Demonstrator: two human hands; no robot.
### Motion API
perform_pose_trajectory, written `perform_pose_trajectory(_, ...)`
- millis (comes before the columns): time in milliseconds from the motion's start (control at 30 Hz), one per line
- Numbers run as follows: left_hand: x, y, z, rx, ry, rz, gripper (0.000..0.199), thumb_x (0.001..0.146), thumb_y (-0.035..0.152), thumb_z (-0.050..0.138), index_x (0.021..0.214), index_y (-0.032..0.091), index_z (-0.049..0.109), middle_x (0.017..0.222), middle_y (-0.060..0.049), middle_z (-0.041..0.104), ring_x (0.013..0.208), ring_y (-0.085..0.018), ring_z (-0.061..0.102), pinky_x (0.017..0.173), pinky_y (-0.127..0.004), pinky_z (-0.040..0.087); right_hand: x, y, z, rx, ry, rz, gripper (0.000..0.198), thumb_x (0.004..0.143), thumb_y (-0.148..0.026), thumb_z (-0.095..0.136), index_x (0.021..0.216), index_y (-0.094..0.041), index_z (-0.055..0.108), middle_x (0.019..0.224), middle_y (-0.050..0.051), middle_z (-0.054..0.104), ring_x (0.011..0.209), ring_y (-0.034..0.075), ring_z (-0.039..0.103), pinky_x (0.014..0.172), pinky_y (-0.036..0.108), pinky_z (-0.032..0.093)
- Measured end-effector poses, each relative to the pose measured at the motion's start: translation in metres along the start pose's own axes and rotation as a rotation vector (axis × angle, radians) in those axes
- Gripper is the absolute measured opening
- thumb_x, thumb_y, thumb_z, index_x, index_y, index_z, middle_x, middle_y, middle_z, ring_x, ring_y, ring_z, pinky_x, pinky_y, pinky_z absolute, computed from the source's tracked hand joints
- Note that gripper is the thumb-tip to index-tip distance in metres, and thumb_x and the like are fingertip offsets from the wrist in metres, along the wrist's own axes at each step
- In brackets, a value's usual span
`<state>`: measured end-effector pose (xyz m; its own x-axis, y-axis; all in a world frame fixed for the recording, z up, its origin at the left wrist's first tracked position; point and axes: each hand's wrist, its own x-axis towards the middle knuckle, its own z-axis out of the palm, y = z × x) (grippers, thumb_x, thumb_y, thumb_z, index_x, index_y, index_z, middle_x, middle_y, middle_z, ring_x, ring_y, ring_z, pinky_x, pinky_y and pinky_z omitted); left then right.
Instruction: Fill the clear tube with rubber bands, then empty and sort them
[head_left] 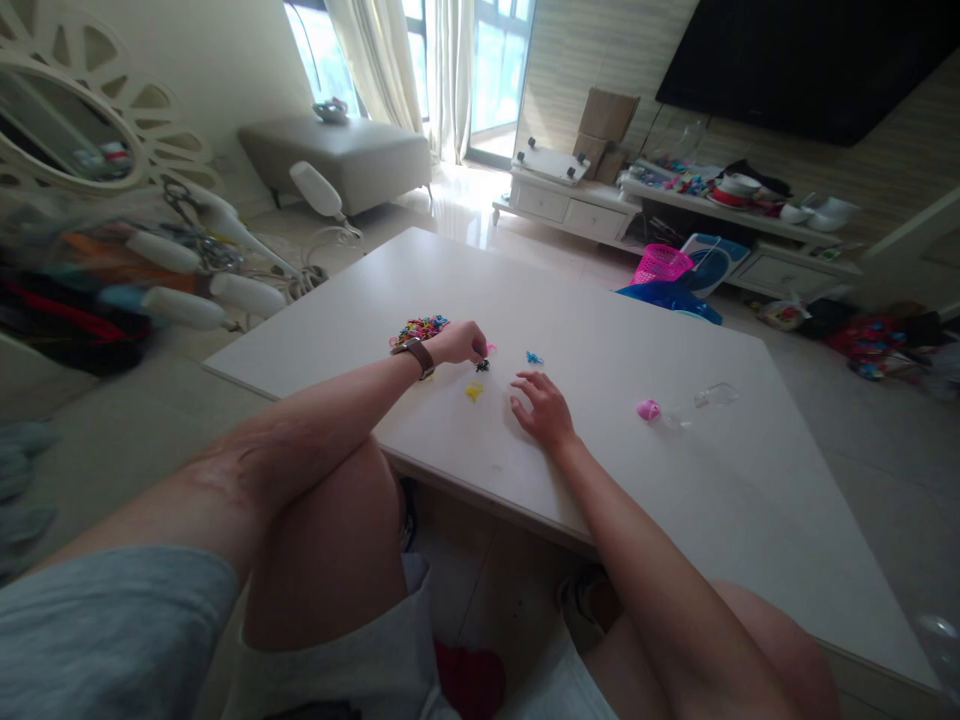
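My left hand [461, 343], with a brown-strapped watch [417, 354] at the wrist, reaches over the white table. Its fingers are pinched together just above a small cluster of black pieces [482, 366]; what they hold, if anything, is hidden. Behind that wrist lies a heap of small multicoloured pieces [421, 329], partly covered. Some pink pieces [491, 349] show beside the left fingertips, and a yellow cluster [474, 392] lies nearer to me. My right hand [546, 410] rests low over the table, fingers apart and holding nothing. Beyond its fingertips is a small blue cluster [534, 357].
On the right of the white table [637, 500] lie a pink object [648, 410] and a clear plastic container [716, 395]. A lamp with white shades [247, 295] stands close to the left edge. Past the far edge are a pink basket [661, 264] and a low cabinet [570, 212].
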<state>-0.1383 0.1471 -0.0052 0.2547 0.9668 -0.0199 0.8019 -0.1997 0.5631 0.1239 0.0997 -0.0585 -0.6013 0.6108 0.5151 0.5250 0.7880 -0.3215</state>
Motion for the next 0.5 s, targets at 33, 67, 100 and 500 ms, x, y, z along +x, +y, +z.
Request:
perform_pose_trajectory(33,0.0007,-0.0004,0.0,0.006,0.002,-0.007,0.017,0.067,0.021,0.075,0.081,0.014,0.081,0.07,-0.004,0.075,0.063,-0.014,0.06,0.06,-0.024,0.041,0.0001,0.0,0.0002,0.002,0.001,0.001,0.02,0.091,-0.024,0.059,0.109,-0.024,0.067,0.122,0.009,0.064,0.115,0.027,0.06,0.1,0.044,0.051)
perform_pose_trajectory(67,0.0014,-0.0012,-0.0003,0.009,0.002,-0.014,0.017,0.067,0.02,0.075,0.081,0.014,0.082,0.071,-0.004,0.075,0.064,-0.015,0.061,0.06,-0.023,0.041,0.0002,0.0,0.0006,0.003,0.002,0.001,0.02,0.091,-0.024,0.059,0.109,-0.023,0.067,0.122,0.009,0.064,0.115,0.027,0.06,0.1,0.044,0.051)
perform_pose_trajectory(100,0.002,-0.0021,-0.0006,0.008,-0.001,-0.02,0.017,0.067,0.02,0.076,0.082,0.014,0.082,0.071,-0.004,0.076,0.065,-0.015,0.062,0.06,-0.023,0.041,0.0004,0.0002,0.0009,0.004,0.004,0.001,0.02,0.091,-0.023,0.059,0.109,-0.023,0.067,0.122,0.009,0.064,0.114,0.027,0.06,0.1,0.044,0.052)
perform_pose_trajectory(500,0.0018,-0.0037,-0.0025,-0.023,-0.045,-0.022,0.017,0.07,0.017,0.075,0.085,0.013,0.083,0.074,-0.005,0.077,0.068,-0.015,0.064,0.061,-0.021,0.043,0.0005,0.0005,0.0014,-0.003,0.004,0.013,0.016,0.091,-0.024,0.058,0.104,-0.023,0.067,0.117,0.009,0.065,0.11,0.026,0.061,0.097,0.043,0.053)
